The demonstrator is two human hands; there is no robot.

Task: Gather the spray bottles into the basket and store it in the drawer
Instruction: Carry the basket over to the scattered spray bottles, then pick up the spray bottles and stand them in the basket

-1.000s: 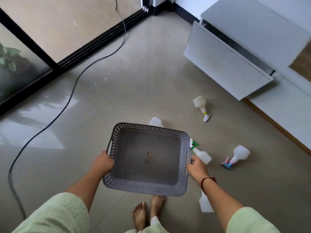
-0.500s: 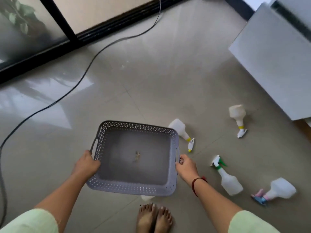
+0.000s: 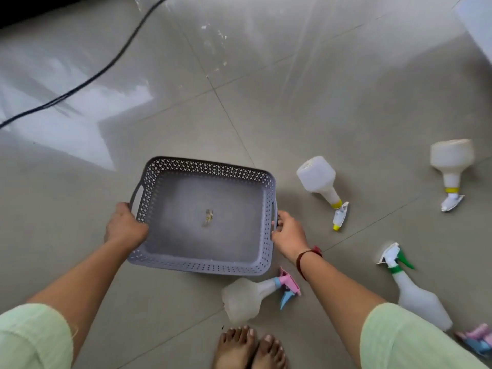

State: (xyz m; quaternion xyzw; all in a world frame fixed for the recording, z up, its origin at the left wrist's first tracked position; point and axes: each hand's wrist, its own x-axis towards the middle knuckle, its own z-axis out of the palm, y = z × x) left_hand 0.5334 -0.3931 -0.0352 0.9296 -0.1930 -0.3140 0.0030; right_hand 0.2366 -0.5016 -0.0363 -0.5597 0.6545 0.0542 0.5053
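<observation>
I hold a grey perforated basket (image 3: 213,171) low over the tiled floor; only a small scrap lies in it. My left hand (image 3: 124,225) grips its left rim and my right hand (image 3: 287,234) grips the right handle. Several white spray bottles lie on the floor. One with a yellow collar (image 3: 319,179) is just right of the basket, another yellow-collared one (image 3: 451,166) lies farther right. A bottle with a pink and blue trigger (image 3: 247,298) lies below the basket, near my feet. A green-trigger bottle (image 3: 415,294) lies at the lower right. A pink and blue trigger (image 3: 476,339) shows at the right edge.
A black cable (image 3: 106,67) runs across the floor at the upper left. A white cabinet corner (image 3: 479,20) shows at the top right. My bare feet (image 3: 249,347) stand at the bottom centre.
The view has tilted down and come closer to the floor. The basket has dropped lower and to the left of the bottles; the pink and blue trigger bottle under it has come into sight.
</observation>
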